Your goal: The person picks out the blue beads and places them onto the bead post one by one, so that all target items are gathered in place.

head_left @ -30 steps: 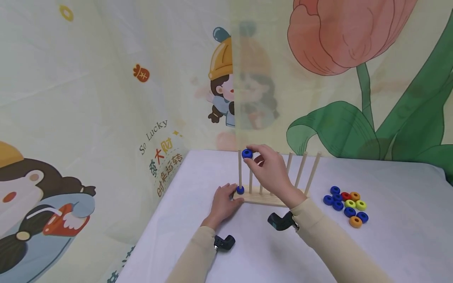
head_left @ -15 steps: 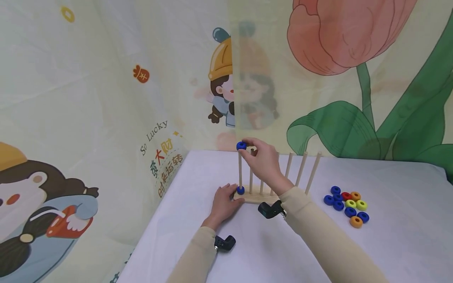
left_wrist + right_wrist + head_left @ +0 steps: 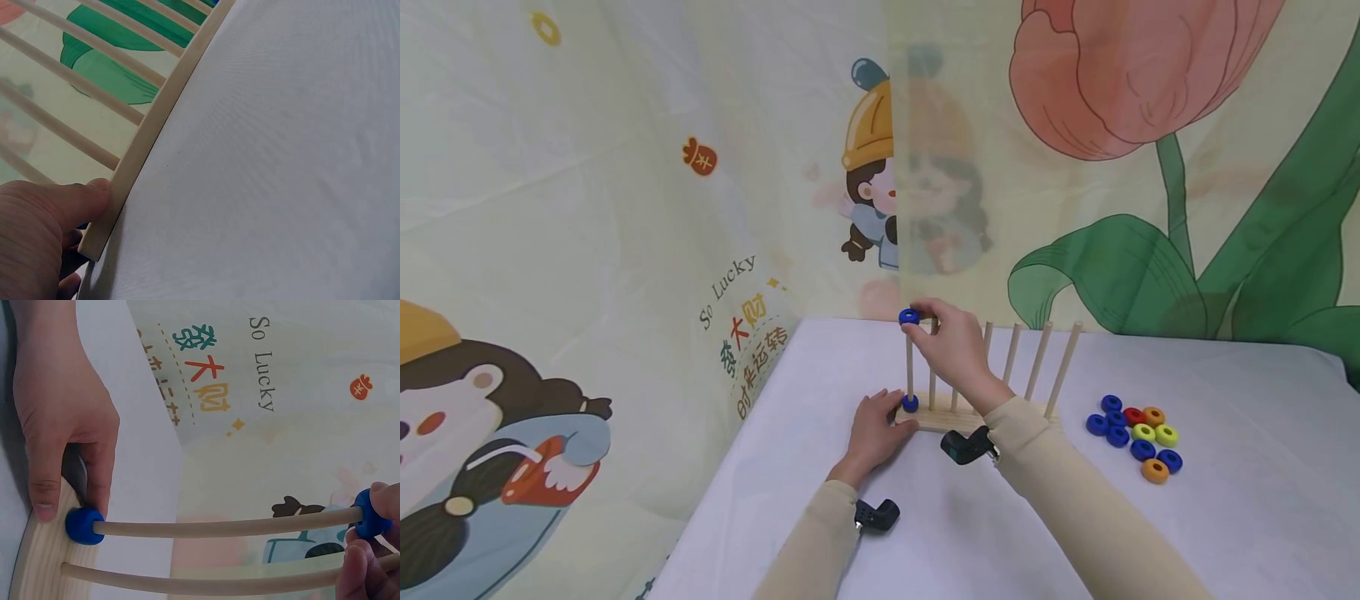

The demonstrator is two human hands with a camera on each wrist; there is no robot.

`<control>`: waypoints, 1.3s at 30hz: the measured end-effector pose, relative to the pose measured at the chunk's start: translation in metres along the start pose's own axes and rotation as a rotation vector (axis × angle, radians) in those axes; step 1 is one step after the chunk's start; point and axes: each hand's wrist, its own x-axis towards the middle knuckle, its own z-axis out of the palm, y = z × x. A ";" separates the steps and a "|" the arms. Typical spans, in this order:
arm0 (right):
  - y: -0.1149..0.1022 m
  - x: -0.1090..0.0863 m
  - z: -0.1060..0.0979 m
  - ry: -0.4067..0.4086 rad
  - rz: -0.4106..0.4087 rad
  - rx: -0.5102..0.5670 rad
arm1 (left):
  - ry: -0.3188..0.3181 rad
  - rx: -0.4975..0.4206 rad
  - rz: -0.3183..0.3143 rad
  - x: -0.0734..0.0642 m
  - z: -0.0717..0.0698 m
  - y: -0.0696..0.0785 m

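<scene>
Base (image 3: pixel 150 125): smooth wood, visible grain
Pegs (image 3: pixel 231 529): smooth matt wood
Rings (image 3: pixel 81 526): smooth, slight sheen
Worktop (image 3: pixel 955 533): matt cloth
Sleeves (image 3: pixel 1075 492): matt cloth
Wrist cameras (image 3: pixel 961 447): dark plastic

A curtained corner in some unidentifiable room: printed hangings (image 3: pixel 632 225) border a white-covered table (image 3: pixel 955 533).

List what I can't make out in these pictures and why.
Head: the top of the third wooden peg from the left, hidden by the right hand.
Right wrist: most of the right hand, cut off by the right edge.
Left wrist: what the blue scrap is, cropped by the top edge.
</scene>
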 end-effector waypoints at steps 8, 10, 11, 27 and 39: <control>0.005 -0.003 0.001 -0.035 0.015 -0.040 | -0.010 0.004 -0.013 0.000 0.002 -0.001; 0.006 -0.003 0.001 -0.042 0.016 -0.050 | -0.012 -0.001 -0.018 0.000 0.003 -0.001; 0.006 -0.003 0.002 -0.045 0.015 -0.053 | -0.013 -0.002 -0.019 0.000 0.003 0.000; 0.006 -0.012 -0.001 0.019 -0.009 0.016 | -0.018 -0.010 -0.020 0.003 0.002 0.003; 0.034 -0.070 -0.010 0.185 -0.119 0.153 | 0.010 0.011 0.006 0.000 0.002 0.002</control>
